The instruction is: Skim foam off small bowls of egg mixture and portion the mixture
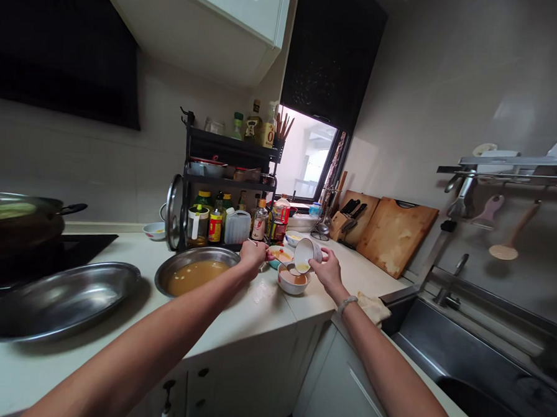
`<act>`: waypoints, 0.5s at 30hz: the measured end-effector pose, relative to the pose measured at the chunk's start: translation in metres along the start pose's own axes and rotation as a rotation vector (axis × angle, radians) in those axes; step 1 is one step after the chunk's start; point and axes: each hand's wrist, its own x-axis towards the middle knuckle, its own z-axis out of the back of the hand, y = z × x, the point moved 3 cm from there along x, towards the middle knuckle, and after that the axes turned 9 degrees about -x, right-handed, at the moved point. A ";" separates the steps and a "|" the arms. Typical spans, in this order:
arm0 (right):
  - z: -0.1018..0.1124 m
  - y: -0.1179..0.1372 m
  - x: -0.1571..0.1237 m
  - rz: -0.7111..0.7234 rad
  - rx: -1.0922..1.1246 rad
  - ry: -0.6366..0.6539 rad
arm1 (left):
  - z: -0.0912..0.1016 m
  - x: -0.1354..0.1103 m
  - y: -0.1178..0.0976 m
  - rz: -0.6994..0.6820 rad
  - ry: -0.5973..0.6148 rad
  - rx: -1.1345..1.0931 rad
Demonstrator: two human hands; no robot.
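Observation:
My right hand (329, 272) grips a small white bowl (308, 252), tipped to the left with a little yellowish liquid in it. Directly below it, a white bowl (293, 289) of pinkish-brown liquid stands on the counter. The fingers of my left hand (255, 256) are closed around the thin handle of a spoon (290, 269), whose far end lies between the two bowls, partly hidden. Just behind is a teal-rimmed bowl (274, 263) with orange contents. A metal basin (163, 278) of brownish liquid sits beneath my left forearm.
An empty oval metal dish (59, 300) lies left, near a large pan (20, 226) on the stove. Behind stands a black rack (228, 180) with bottles. Cutting boards (398, 236) and a knife block (340, 226) lean right; a sink (439, 341) is at the right front.

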 end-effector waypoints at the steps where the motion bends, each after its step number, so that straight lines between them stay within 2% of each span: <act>1: 0.001 0.002 0.000 0.059 -0.081 -0.009 | 0.000 0.000 0.000 0.000 0.000 0.003; 5: 0.002 0.011 -0.005 0.245 -0.248 -0.005 | -0.001 -0.001 0.000 -0.008 -0.003 0.013; 10: 0.002 0.018 -0.017 0.419 -0.214 -0.004 | -0.001 0.002 0.002 -0.011 -0.011 0.021; 12: 0.005 0.012 -0.017 0.352 -0.101 -0.022 | 0.000 0.004 0.003 -0.012 -0.019 0.018; 15: 0.008 -0.005 -0.012 0.062 0.166 -0.073 | 0.003 0.007 0.007 -0.008 -0.031 0.006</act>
